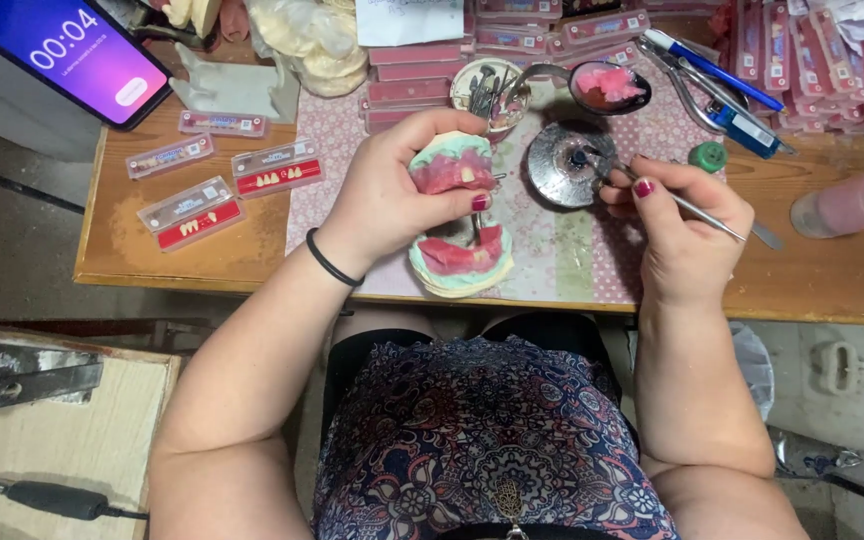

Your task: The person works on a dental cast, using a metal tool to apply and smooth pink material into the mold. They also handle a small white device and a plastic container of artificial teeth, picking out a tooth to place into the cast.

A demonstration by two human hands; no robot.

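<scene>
Over table (152, 250): left hand (392, 195) grips denture model (452, 165); right hand (687, 230) pinches metal tool (682, 205)

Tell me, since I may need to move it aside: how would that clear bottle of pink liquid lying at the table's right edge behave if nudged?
The bottle lies on its side and looks round, so it would probably roll. It sits near the table edge, so it could drop off. Mostly full, it is likely fairly heavy for its size.

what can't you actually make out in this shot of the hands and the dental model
Head view only:
- Upper half of the dental model: its left and back sides are hidden by the left hand.
- Metal tool: its tip at the round metal dish is too small to tell whether it touches.
- Hinge between the model halves: hidden by the thumb.
- Pink bottle: cut off by the right edge.
</scene>
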